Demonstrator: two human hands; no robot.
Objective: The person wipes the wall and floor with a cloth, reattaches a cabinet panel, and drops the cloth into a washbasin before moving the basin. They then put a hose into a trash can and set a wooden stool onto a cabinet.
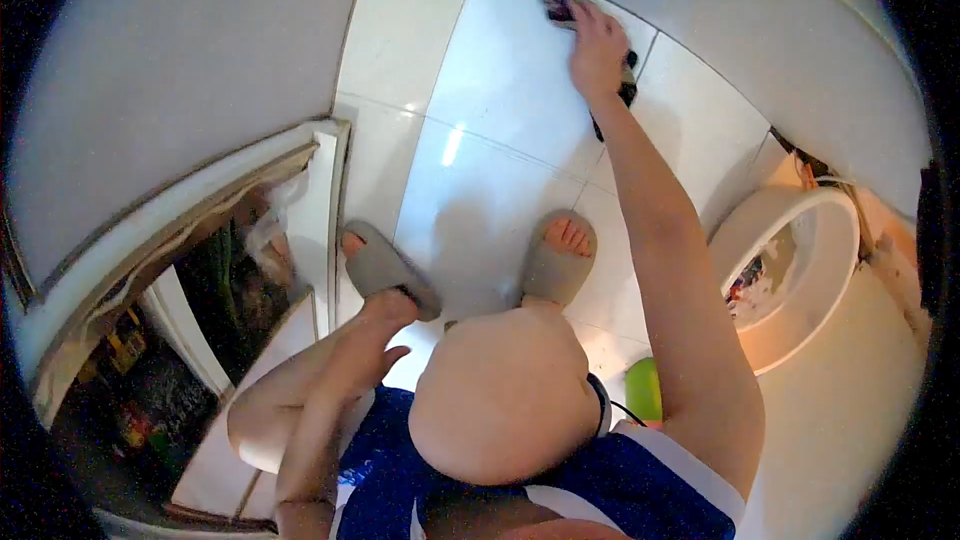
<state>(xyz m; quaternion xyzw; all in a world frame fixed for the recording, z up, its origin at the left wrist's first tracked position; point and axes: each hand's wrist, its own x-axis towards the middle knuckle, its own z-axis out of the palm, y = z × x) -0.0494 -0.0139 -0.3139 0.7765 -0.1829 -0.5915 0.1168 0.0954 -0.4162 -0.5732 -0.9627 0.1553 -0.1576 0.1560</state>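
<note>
My right hand reaches far forward and is closed round a dark cloth, pressed to the white tiled floor near the base of the wall. Part of the dark cloth sticks out past the fingertips, and more dark material shows beside the wrist. My left hand is low at the left, by my bent leg, with its thumb apart from the fingers. Nothing shows in it.
Two grey slippers are on my feet. At the right is a white round bin with litter inside. Something green lies beside my right arm. An open white cabinet with dark contents is at the left, and walls enclose the floor.
</note>
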